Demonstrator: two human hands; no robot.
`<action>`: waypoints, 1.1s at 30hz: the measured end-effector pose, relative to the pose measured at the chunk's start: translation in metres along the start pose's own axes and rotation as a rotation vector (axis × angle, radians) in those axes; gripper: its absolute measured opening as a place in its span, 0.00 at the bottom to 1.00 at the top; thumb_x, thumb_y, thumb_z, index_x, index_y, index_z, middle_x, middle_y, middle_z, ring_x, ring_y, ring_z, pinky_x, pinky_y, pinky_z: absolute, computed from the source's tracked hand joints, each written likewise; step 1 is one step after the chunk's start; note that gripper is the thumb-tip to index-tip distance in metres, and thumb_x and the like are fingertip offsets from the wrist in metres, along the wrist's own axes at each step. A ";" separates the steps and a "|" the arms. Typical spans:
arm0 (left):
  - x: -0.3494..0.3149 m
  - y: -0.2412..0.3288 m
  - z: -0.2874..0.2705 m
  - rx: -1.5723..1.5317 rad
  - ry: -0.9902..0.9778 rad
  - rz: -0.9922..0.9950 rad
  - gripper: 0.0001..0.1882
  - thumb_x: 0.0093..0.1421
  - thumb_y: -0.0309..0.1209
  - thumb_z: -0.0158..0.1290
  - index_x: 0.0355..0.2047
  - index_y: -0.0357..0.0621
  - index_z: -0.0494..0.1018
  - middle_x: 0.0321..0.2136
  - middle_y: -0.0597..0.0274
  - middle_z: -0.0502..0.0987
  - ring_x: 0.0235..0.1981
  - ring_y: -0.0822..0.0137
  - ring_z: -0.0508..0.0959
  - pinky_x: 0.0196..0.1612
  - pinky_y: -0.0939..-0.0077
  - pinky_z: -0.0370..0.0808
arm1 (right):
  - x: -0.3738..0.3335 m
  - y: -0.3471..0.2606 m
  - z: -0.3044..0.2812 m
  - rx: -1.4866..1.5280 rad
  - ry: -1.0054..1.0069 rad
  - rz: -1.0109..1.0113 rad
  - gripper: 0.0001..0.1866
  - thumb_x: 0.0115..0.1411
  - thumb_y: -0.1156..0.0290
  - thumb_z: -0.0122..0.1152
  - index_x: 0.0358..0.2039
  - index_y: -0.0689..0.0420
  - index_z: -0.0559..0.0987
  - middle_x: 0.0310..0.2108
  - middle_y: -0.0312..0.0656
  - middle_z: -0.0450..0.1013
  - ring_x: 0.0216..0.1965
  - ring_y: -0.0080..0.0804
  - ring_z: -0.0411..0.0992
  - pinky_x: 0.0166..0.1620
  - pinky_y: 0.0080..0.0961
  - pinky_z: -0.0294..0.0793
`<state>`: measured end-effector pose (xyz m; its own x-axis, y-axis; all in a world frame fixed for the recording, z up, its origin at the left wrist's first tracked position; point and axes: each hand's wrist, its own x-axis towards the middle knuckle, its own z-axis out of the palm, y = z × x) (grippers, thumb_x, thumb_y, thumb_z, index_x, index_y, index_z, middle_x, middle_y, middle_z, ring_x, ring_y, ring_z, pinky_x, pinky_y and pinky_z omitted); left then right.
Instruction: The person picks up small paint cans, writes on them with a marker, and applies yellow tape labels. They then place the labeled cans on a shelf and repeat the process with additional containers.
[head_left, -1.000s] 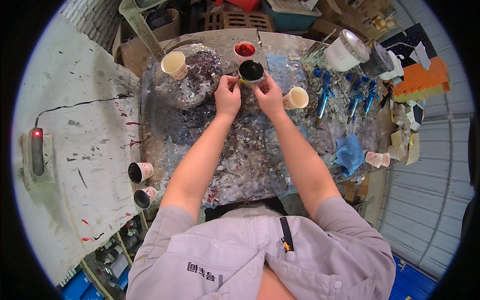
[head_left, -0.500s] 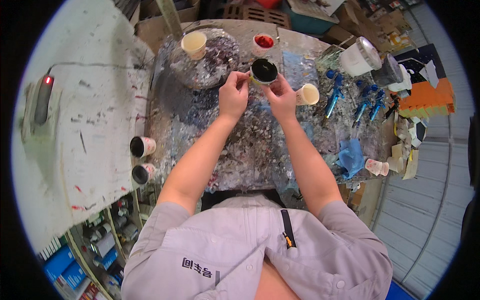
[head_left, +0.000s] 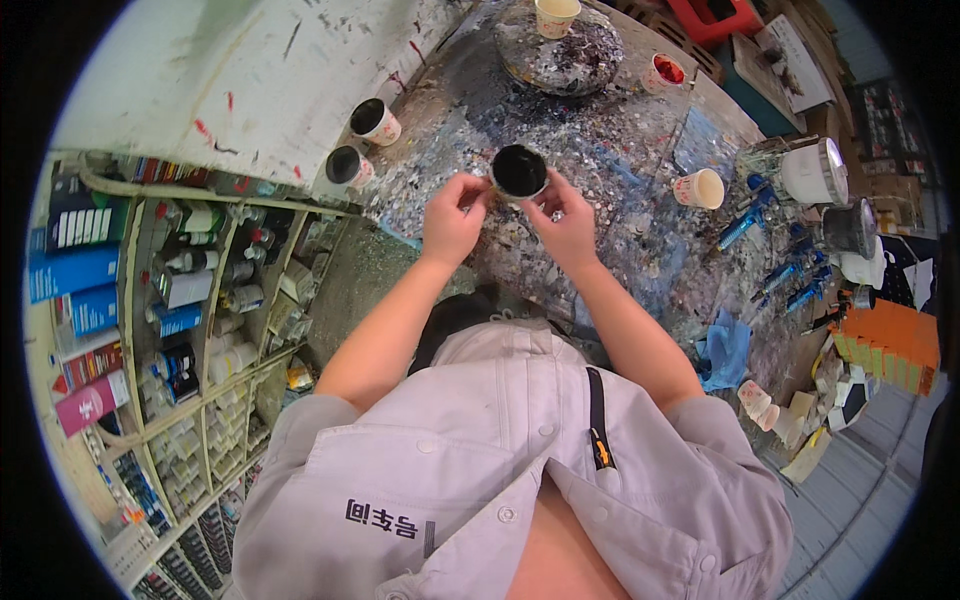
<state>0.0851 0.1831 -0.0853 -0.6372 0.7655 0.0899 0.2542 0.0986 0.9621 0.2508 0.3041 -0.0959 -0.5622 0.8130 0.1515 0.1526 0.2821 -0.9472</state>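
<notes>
Between my two hands is a paper cup [head_left: 519,172] with a black inside, its mouth tipped up toward me over the paint-spattered table [head_left: 600,235]. The fingers of my left hand [head_left: 453,222] are closed at the cup's left side. On the other side my right hand [head_left: 566,222] grips it, thumb in front and fingers round the edge. Beyond my left hand, two paper cups with dark insides, one farther [head_left: 376,122] and one nearer [head_left: 349,166], stand at the table's left edge. A cream-coloured paper cup [head_left: 699,189] is to the right.
A paint-crusted round stand [head_left: 560,65] bears another pale cup [head_left: 556,16]. Nearby is a cup of red paint [head_left: 664,72]. Blue spray guns [head_left: 742,226], a white bucket [head_left: 812,172] and a blue cloth [head_left: 725,350] lie rightward. Shelves of bottles and boxes [head_left: 190,290] fill the left.
The view has swung left, bringing more of the shelves in. My hands and the black cup have shifted toward the table's left side and nearer my body. The cup stays in my grip.
</notes>
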 end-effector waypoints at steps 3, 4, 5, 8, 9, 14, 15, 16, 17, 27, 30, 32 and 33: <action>-0.026 -0.013 -0.020 0.010 0.054 -0.051 0.04 0.69 0.20 0.60 0.43 0.36 0.79 0.35 0.66 0.85 0.36 0.76 0.82 0.42 0.78 0.78 | -0.009 0.000 0.018 0.007 -0.075 -0.079 0.31 0.60 0.72 0.79 0.63 0.60 0.80 0.29 0.31 0.78 0.24 0.13 0.68 0.30 0.18 0.70; -0.030 -0.018 -0.025 0.005 0.039 -0.068 0.04 0.68 0.20 0.60 0.43 0.36 0.79 0.35 0.67 0.85 0.37 0.76 0.82 0.42 0.78 0.78 | -0.011 0.001 0.022 0.010 -0.095 -0.079 0.31 0.60 0.72 0.79 0.63 0.60 0.79 0.29 0.31 0.78 0.24 0.13 0.68 0.30 0.18 0.70; -0.032 -0.021 -0.030 -0.003 0.024 -0.086 0.04 0.68 0.19 0.60 0.43 0.36 0.79 0.35 0.67 0.85 0.37 0.76 0.82 0.43 0.78 0.78 | -0.013 0.002 0.025 0.011 -0.116 -0.076 0.31 0.60 0.72 0.79 0.63 0.61 0.79 0.29 0.31 0.78 0.24 0.13 0.67 0.30 0.18 0.70; -0.032 -0.030 -0.039 -0.068 -0.023 -0.139 0.05 0.68 0.19 0.60 0.43 0.36 0.79 0.36 0.66 0.85 0.39 0.76 0.83 0.46 0.77 0.79 | -0.015 0.006 0.028 -0.030 -0.146 -0.099 0.32 0.59 0.71 0.79 0.63 0.61 0.79 0.29 0.32 0.78 0.24 0.14 0.67 0.29 0.18 0.69; -0.029 -0.032 -0.041 -0.103 -0.039 -0.148 0.05 0.68 0.18 0.60 0.43 0.36 0.80 0.37 0.66 0.85 0.40 0.75 0.83 0.47 0.77 0.80 | -0.014 0.006 0.027 -0.034 -0.147 -0.100 0.32 0.59 0.70 0.80 0.63 0.61 0.79 0.29 0.32 0.79 0.24 0.15 0.67 0.29 0.19 0.69; -0.010 -0.034 -0.052 -0.215 -0.146 -0.158 0.06 0.66 0.18 0.61 0.42 0.37 0.81 0.39 0.63 0.87 0.43 0.72 0.85 0.49 0.74 0.81 | 0.003 0.002 0.017 -0.220 -0.135 -0.225 0.31 0.54 0.65 0.84 0.57 0.60 0.82 0.32 0.35 0.78 0.32 0.25 0.73 0.36 0.27 0.74; -0.005 -0.033 -0.055 -0.211 -0.183 -0.151 0.07 0.66 0.18 0.61 0.43 0.37 0.81 0.39 0.62 0.87 0.43 0.72 0.86 0.49 0.74 0.81 | 0.007 0.001 0.013 -0.268 -0.163 -0.223 0.31 0.53 0.63 0.84 0.56 0.60 0.83 0.34 0.36 0.77 0.35 0.30 0.74 0.39 0.31 0.76; 0.000 -0.033 -0.058 -0.203 -0.218 -0.162 0.08 0.65 0.17 0.62 0.44 0.38 0.81 0.40 0.62 0.87 0.43 0.71 0.86 0.48 0.73 0.81 | 0.010 0.002 0.009 -0.316 -0.194 -0.221 0.31 0.52 0.61 0.85 0.54 0.59 0.83 0.35 0.38 0.77 0.38 0.35 0.76 0.41 0.35 0.77; 0.006 -0.033 -0.061 -0.180 -0.252 -0.200 0.09 0.64 0.17 0.62 0.45 0.39 0.81 0.40 0.61 0.87 0.44 0.71 0.86 0.48 0.72 0.82 | 0.015 0.002 0.006 -0.321 -0.207 -0.261 0.30 0.52 0.61 0.86 0.52 0.59 0.84 0.35 0.38 0.77 0.39 0.35 0.77 0.42 0.35 0.78; 0.048 -0.025 -0.076 0.014 -0.512 -0.131 0.24 0.57 0.21 0.71 0.56 0.38 0.84 0.40 0.59 0.89 0.40 0.73 0.86 0.46 0.74 0.82 | 0.038 0.001 -0.015 -0.423 -0.355 -0.459 0.25 0.47 0.56 0.87 0.41 0.55 0.86 0.40 0.39 0.83 0.47 0.42 0.79 0.52 0.40 0.80; 0.058 -0.024 -0.079 0.015 -0.547 -0.061 0.21 0.56 0.24 0.73 0.52 0.38 0.86 0.39 0.60 0.90 0.40 0.73 0.87 0.47 0.74 0.82 | 0.049 0.000 -0.021 -0.492 -0.403 -0.551 0.24 0.48 0.57 0.86 0.41 0.56 0.88 0.40 0.40 0.84 0.48 0.43 0.80 0.53 0.41 0.80; 0.064 -0.026 -0.081 0.126 -0.561 0.031 0.20 0.56 0.26 0.73 0.50 0.39 0.87 0.38 0.60 0.90 0.39 0.74 0.87 0.46 0.73 0.82 | 0.057 0.003 -0.024 -0.493 -0.440 -0.592 0.20 0.49 0.62 0.85 0.41 0.56 0.89 0.42 0.42 0.85 0.46 0.44 0.81 0.51 0.39 0.81; 0.066 -0.029 -0.081 0.173 -0.568 0.070 0.20 0.55 0.29 0.75 0.49 0.41 0.87 0.37 0.61 0.90 0.39 0.75 0.87 0.46 0.73 0.82 | 0.060 0.005 -0.025 -0.483 -0.459 -0.632 0.19 0.50 0.64 0.84 0.41 0.57 0.90 0.42 0.43 0.85 0.45 0.44 0.82 0.50 0.39 0.82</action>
<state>-0.0231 0.1794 -0.0860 -0.1380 0.9893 -0.0464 0.4267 0.1016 0.8987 0.2379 0.3668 -0.0846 -0.9086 0.1821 0.3759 -0.0280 0.8714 -0.4898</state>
